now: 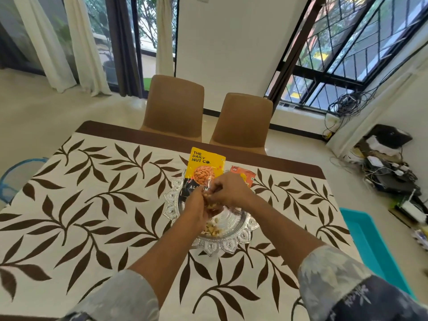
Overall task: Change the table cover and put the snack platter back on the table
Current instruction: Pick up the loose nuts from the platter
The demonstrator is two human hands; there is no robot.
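Snack platter (pixel 209 247): silver, scalloped rim, sits on the leaf-print table cover (pixel 92 205) midway between the table's left and right edges, nearer the far edge than the near one. It is round, so there is no long axis to note. A pile of pale cashews (pixel 212 229) lies in its near-left part. The two hands meet directly over the bowl: left hand (pixel 196 206) and right hand (pixel 231 191) each have curled fingers pinching a small clear packet (pixel 212 200) with pale nuts inside; which end is its mouth cannot be told. The platter lies straight below both hands, neither nearer, so the contents should drop in without sideways travel. Yellow almond packet (pixel 205 167): lower end on the platter's far rim, long axis pointing to the far edge. Orange packet (pixel 243 176) is just beside it on the right, partly hidden by the right hand. Judgement: cover changed, platter back in place; the step in hand looks like refilling. Two brown chairs (pixel 173 105) stand at the far edge. Teal tub (pixel 370 239) on the floor off the right edge.
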